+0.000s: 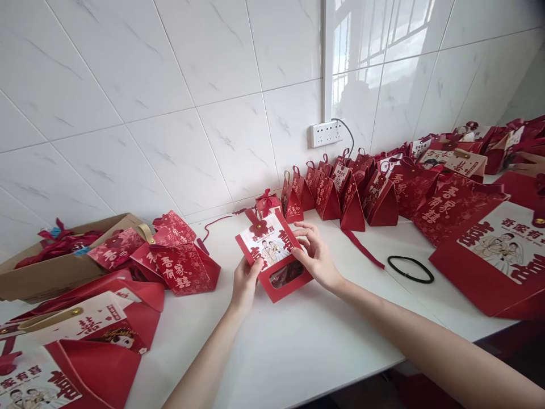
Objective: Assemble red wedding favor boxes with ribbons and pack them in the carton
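A small red gift box with a white printed front, a red flower clasp and a clear window lies tilted on the white counter. My left hand grips its lower left edge, fingers closed on it. My right hand holds its right side, fingers curled around the edge.
A row of small red triangular boxes stands along the tiled wall. Larger red gift bags fill the right side, more red bags and a cardboard box the left. A black hair band and a red ribbon lie beside my right arm. Another person's hand shows at far right.
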Tool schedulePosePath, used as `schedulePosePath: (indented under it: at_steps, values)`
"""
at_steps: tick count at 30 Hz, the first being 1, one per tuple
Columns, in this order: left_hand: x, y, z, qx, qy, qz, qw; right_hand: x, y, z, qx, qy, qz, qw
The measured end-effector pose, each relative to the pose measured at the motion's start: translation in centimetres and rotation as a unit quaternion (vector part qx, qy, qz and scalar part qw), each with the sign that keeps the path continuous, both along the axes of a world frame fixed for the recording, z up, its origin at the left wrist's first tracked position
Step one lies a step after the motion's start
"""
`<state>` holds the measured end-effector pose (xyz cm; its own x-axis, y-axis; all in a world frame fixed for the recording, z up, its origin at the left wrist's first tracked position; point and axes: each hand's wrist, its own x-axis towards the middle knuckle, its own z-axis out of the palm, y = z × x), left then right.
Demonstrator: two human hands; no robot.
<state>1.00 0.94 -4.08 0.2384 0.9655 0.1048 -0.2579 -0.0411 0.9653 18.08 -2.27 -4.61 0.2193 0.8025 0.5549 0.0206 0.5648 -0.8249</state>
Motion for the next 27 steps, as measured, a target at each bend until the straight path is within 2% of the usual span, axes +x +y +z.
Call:
schedulePosePath:
  at_steps: [4,9,15,20,24,27]
  values:
    - [-0.23,0.08,-0.2,0.025,0.018,0.004,1.0,0.05,-0.16,0.35,-0.003,0.005,-0.001,1.0]
    - [-0.62,0.44,-0.81,0.072,0.025,-0.023,0.997,0.14,-0.35,0.69,-0.014,0.012,0.022,1.0]
    - [-0.45,0.13,-0.6,0.071,0.019,-0.034,0.997,0.45,0.09,0.92,-0.057,0.068,0.031,0.996]
    - [-0.37,0.17,-0.46,0.071,0.022,-0.024,0.997,0.71,0.3,0.99,-0.07,0.047,0.051,0.995]
    - [-0.43,0.42,-0.71,0.071,0.031,-0.022,0.997,0.66,0.28,0.99,-0.095,0.027,0.04,0.994]
    - [-0.3,0.39,-0.67,0.07,0.041,0.001,0.997,0.47,0.44,0.93,-0.102,0.009,0.007,0.995]
